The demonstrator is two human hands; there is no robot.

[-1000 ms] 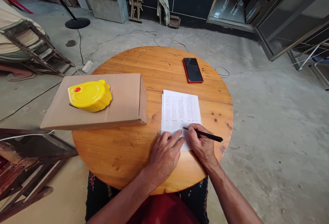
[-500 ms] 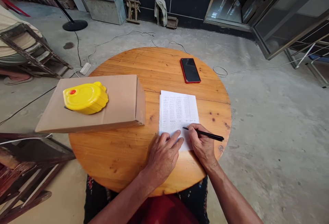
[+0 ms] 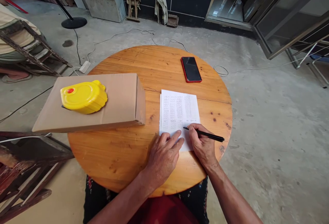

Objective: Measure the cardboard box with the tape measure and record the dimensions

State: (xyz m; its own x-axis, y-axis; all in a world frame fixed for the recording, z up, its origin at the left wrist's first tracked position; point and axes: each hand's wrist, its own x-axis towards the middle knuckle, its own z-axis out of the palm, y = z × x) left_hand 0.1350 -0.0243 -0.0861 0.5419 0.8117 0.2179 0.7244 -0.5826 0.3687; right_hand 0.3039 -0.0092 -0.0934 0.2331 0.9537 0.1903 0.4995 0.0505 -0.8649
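A white sheet of paper (image 3: pixel 179 110) covered in small handwritten columns lies on the round wooden table (image 3: pixel 123 148). My left hand (image 3: pixel 163 157) rests flat on the paper's lower left corner, fingers stretched out. My right hand (image 3: pixel 202 143) grips a black pen (image 3: pixel 205 134) whose tip touches the paper near its lower edge.
A cardboard box (image 3: pixel 120 100) overhangs the table's left edge with a yellow tape-measure case (image 3: pixel 83 96) on top. A red-cased phone (image 3: pixel 191 69) lies at the far side. Wooden frames (image 3: pixel 25 169) stand at the left. Cables (image 3: pixel 133 33) run over the concrete floor.
Only the camera has shifted slightly. Both hands, pen and paper stay where they were.
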